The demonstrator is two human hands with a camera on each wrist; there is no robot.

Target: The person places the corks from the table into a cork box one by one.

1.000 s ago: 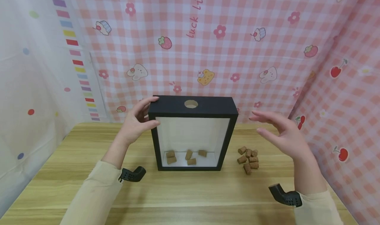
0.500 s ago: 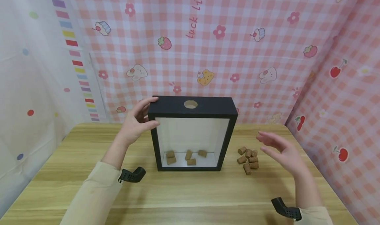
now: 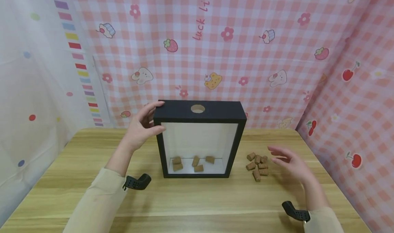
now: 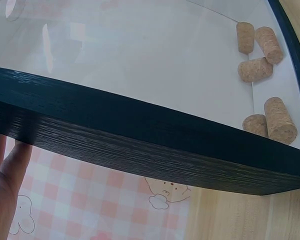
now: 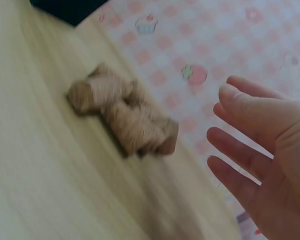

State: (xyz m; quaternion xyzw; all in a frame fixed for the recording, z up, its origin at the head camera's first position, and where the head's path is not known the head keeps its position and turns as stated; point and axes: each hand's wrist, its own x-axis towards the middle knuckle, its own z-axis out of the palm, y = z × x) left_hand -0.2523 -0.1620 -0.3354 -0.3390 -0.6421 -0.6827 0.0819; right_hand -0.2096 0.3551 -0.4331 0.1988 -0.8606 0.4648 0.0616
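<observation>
A black shadow box frame (image 3: 200, 112) with a clear front and a round hole in its top stands upright on the table. Several corks (image 3: 198, 168) lie on its white floor, and the left wrist view shows corks (image 4: 280, 120) through the front. My left hand (image 3: 138, 128) grips the box's upper left corner, thumb on the front edge and fingers over the top and back. Right of the box lies a heap of loose corks (image 3: 257, 165). My right hand (image 3: 290, 163) hovers just right of that heap, fingers relaxed and holding nothing; the right wrist view shows the heap (image 5: 125, 112) blurred.
The wooden table (image 3: 197, 202) reaches back to a pink checked curtain (image 3: 197, 55). Another checked cloth (image 3: 354, 117) hangs along the right side, a white dotted one (image 3: 34, 89) along the left. Black camera mounts (image 3: 136, 181) sit on both wrists.
My right hand has come down from beside the box's top to table height near the loose corks. My left hand and the box stay where they were.
</observation>
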